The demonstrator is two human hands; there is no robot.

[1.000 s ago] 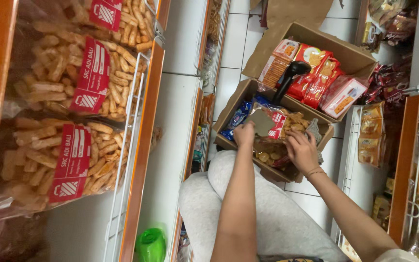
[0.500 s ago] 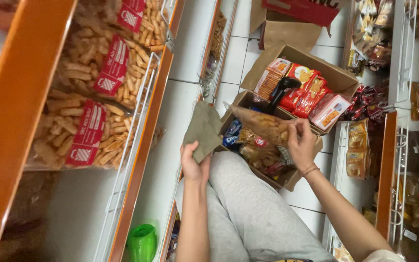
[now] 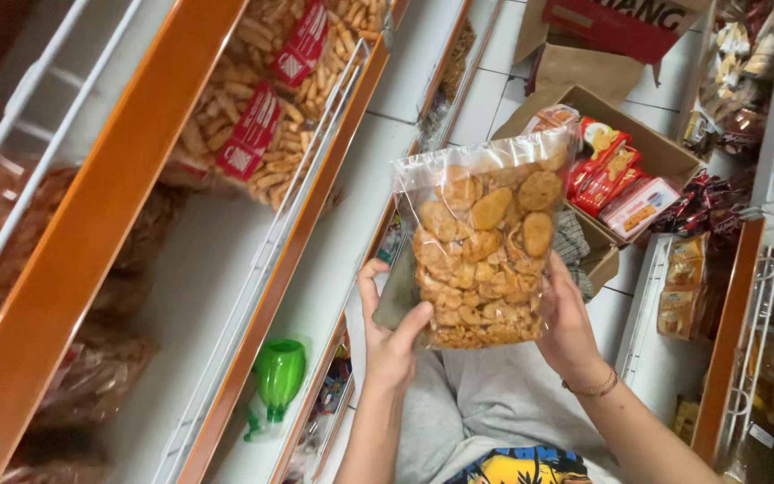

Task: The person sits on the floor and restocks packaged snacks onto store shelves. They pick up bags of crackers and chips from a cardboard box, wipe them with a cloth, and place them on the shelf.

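One clear plastic bag of round golden crackers (image 3: 484, 251), upright, between both grips: left hand (image 3: 393, 333) closed on its 7 o'clock corner, right hand (image 3: 568, 324) wrapped round the 4 o'clock edge. One open cardboard box of red snack packs (image 3: 647, 157) at 1 o'clock; one green spray bottle (image 3: 278, 376) at 8 o'clock.

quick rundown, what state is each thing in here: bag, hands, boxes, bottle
clear bag of round crackers: sealed, full, held upright in the air
left hand: gripping the bag's lower left edge
right hand: gripping the bag's right side
cardboard box of red snack packs: open on the floor
green spray bottle: lying on the white shelf
stick-snack bags: sealed, shelved
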